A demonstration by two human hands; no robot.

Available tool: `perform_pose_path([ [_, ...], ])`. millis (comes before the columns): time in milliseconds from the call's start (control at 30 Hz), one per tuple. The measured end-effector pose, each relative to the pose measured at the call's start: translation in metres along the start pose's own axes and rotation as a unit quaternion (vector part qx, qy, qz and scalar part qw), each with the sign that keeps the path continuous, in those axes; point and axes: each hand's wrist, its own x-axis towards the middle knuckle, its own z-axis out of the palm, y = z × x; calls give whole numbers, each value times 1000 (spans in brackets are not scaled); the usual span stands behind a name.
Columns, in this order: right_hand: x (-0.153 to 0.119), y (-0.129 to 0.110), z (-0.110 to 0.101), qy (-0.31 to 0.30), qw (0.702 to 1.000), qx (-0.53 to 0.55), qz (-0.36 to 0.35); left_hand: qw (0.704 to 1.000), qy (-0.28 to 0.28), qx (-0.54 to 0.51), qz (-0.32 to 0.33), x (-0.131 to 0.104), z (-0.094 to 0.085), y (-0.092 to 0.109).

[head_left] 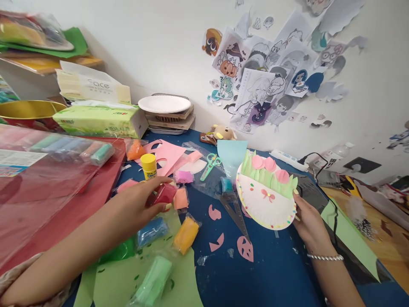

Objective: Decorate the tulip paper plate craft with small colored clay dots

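My left hand (136,204) closes its thumb and fingers round a small clear packet of red modelling clay (165,194). At the right, my right hand (309,219) pinches the edge of a decorated paper plate basket (266,207), tilted above the table. Green paper grass, pink round flowers, a small bow and coloured dots decorate it. Close to my left hand are a yellow-capped glue stick (148,166) and packets of orange (181,198), blue (152,232) and yellow clay (187,234). A light green packet (153,279) lies nearer me on green paper (179,277).
Green scissors (211,165), a dark triangular ruler (236,215) and pink paper scraps (245,248) lie on the blue table (255,277). Tissue packs (99,119) and stacked white plates (164,104) stand at the back. A black cable (334,213) runs along the right.
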Motion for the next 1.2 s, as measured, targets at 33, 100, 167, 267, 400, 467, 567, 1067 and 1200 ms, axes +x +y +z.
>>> perform_pose_path([
  [33, 1, 1, -1, 1, 1000, 2, -1, 1000, -2, -13, -6, 0, -1, 0],
  [100, 2, 1, -2, 3, 1000, 10, -1, 996, -24, -79, -30, 1, -3, 2],
  [167, 3, 1, -3, 4, 1000, 21, 0, 983, -65, -158, -66, 3, -4, 6],
  [267, 4, 0, -5, -1, 999, 37, 7, 970, -113, -198, -81, 15, -5, 19],
  [400, 2, -1, -4, -8, 999, 52, 10, 983, -125, -132, -22, 42, 3, 49],
  [467, 1, -1, -4, -3, 999, 54, 6, 997, -66, -50, 4, 52, 8, 62],
  [567, -2, -1, -2, 3, 999, 54, -5, 993, -17, 112, 44, 54, 8, 67],
  [1067, -9, -2, 3, 14, 997, 59, -43, 959, -171, 217, 58, 26, 11, 45],
  [1200, -9, -4, 3, 16, 998, 59, -35, 963, -152, 218, 49, 28, 3, 45],
])
